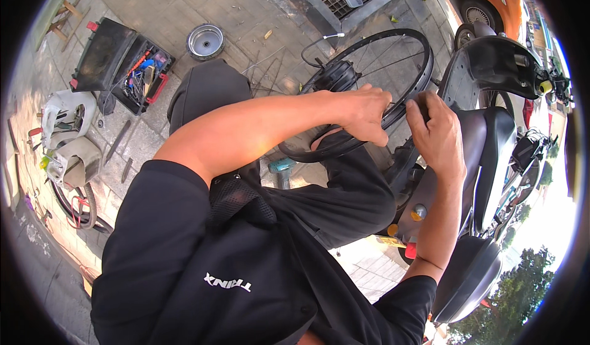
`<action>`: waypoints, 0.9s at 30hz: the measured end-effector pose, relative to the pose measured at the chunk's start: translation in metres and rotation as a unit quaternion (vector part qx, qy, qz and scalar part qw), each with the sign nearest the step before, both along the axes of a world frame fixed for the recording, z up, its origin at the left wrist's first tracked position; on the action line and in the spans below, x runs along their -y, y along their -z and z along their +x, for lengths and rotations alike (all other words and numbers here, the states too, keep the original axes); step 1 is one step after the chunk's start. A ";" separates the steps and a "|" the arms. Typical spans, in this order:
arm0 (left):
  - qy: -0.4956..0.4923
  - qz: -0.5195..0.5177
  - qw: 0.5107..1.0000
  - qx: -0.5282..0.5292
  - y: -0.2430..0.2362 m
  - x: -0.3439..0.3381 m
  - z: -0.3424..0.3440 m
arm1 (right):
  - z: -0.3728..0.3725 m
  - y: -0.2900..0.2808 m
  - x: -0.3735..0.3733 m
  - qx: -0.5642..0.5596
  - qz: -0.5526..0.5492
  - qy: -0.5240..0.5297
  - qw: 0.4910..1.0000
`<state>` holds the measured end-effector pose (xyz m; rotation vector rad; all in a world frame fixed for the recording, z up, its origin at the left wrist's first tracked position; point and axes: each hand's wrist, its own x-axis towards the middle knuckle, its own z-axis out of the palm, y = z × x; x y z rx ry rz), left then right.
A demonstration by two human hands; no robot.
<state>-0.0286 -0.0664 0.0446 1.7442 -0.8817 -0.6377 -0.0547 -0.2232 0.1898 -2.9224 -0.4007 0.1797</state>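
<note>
At left, an open black toolbox [106, 55] full of tools lies on the pavement; right of it, farther along, sits 1 round metal drum [205, 41]. A teal drill [282, 165] is near the person's legs. In the middle, the black wheel [426, 55] stands tilted before the person. The left hand [367, 115] is half open at its near right rim, the right hand [437, 129] curled just beside; I cannot tell if either grips. At right stands a scooter [496, 139].
</note>
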 end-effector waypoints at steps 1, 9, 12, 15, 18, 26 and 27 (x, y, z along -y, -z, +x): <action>0.001 -0.001 1.000 0.001 0.000 0.000 0.000 | 0.000 0.001 0.000 0.012 0.056 -0.012 0.998; -0.004 0.024 0.999 -0.020 -0.005 -0.003 0.001 | 0.003 -0.004 -0.002 -0.004 -0.071 0.006 0.997; -0.011 0.031 0.999 -0.018 -0.005 -0.004 0.001 | 0.004 0.001 -0.002 0.000 0.058 -0.013 0.998; -0.008 0.029 0.999 -0.023 -0.006 -0.006 0.004 | 0.011 0.002 0.005 -0.039 -0.006 -0.017 0.999; -0.011 0.022 0.999 -0.030 -0.006 -0.009 0.004 | 0.012 0.000 0.004 -0.047 -0.051 -0.001 0.998; -0.017 0.039 0.999 -0.025 -0.007 -0.015 0.006 | 0.019 0.014 0.003 -0.011 -0.012 0.005 1.000; -0.015 0.048 0.998 -0.021 -0.005 -0.014 0.006 | 0.019 0.018 0.006 0.005 -0.009 0.015 1.000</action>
